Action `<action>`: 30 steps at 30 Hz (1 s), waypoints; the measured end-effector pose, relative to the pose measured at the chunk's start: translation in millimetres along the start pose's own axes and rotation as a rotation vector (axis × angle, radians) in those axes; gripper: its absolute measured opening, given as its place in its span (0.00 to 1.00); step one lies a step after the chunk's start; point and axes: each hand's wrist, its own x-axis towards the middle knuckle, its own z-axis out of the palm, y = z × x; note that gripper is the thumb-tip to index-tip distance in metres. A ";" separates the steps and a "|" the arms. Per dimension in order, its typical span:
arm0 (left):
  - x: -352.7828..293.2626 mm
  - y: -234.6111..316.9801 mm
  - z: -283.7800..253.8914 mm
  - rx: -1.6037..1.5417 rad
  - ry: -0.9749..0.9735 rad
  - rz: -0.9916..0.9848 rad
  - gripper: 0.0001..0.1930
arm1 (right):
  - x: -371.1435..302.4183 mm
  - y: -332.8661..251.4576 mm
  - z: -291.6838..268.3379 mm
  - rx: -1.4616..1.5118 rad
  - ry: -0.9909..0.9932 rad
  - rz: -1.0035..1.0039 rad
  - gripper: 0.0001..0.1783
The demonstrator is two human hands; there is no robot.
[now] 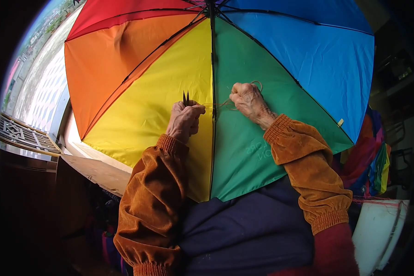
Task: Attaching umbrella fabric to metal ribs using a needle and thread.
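Observation:
An open umbrella (244, 60) with red, orange, yellow, green and blue panels fills the view, its inside and black ribs facing me. My left hand (185, 117) is closed around small dark scissors (186, 97), whose tips stick up above the fist, beside the central rib (212, 69). My right hand (247, 99) grips a pale thread (223, 104) that runs taut from the rib to the fist and loops above the knuckles. Both hands rest against the fabric, on either side of the yellow-green seam. Brown velvet sleeves cover both forearms.
A wooden board (96, 170) and a white ledge lie at the lower left. A window with a patterned grille (23, 133) looks out at far left. Folded colourful umbrellas (370, 161) hang at the right, above a white container (382, 230).

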 end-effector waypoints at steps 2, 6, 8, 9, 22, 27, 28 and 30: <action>0.3 0.1 2.2 0.046 0.010 -0.040 0.07 | 0.1 -8.4 0.0 0.147 -0.024 0.091 0.07; 2.2 -3.5 7.1 0.162 0.062 -0.031 0.07 | 5.6 -24.0 7.5 0.443 -0.121 0.359 0.08; 3.1 -6.0 9.9 0.213 0.085 -0.020 0.07 | 8.7 -27.5 11.7 0.520 -0.128 0.376 0.08; 4.2 -7.2 14.8 0.258 0.111 -0.033 0.07 | 8.8 -25.9 10.1 0.540 -0.132 0.365 0.08; -0.7 -2.8 18.6 0.198 0.177 -0.027 0.08 | 16.7 -22.3 -5.3 0.876 -0.135 0.468 0.08; 0.9 -1.9 16.3 0.105 0.127 -0.058 0.08 | 15.4 -17.7 -40.4 0.937 0.202 0.407 0.09; 1.4 -1.9 16.3 0.090 0.121 -0.057 0.08 | 12.0 -18.8 -39.5 0.795 0.115 0.352 0.08; 1.8 -2.0 16.8 0.061 0.132 -0.064 0.08 | 1.5 -22.2 -31.6 0.545 -0.048 0.169 0.08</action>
